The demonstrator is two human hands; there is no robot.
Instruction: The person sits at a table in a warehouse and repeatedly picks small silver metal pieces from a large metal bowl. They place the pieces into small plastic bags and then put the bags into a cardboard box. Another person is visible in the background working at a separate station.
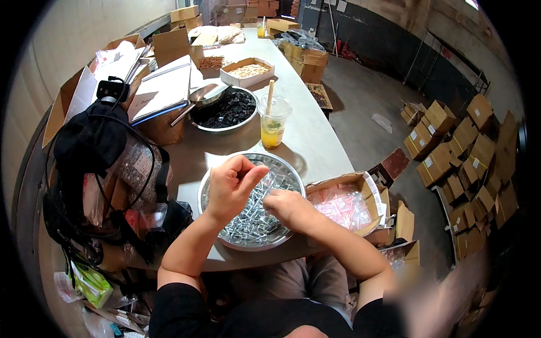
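A wide metal bowl (293,176) full of loose silver screws (248,224) stands at the table's near edge. Above its left part my left hand (232,185) is raised and closed, thumb pressed to the curled fingers. A clear, shiny bit of plastic, apparently a small bag (273,180), shows between the hands at the left fingertips. My right hand (288,208) is closed over the bowl's right side, its fingertips pinched low over the screws; what they hold is hidden. Right of the bowl, an open carton holds pink-tinted clear packets (346,207).
A plastic cup (274,129) with yellow drink and a straw stands behind the bowl. Farther back are a basin of black parts (231,110), a metal scoop (205,97) and a tray of small tan pieces (248,70). A black bag with cables (93,141) crowds the left.
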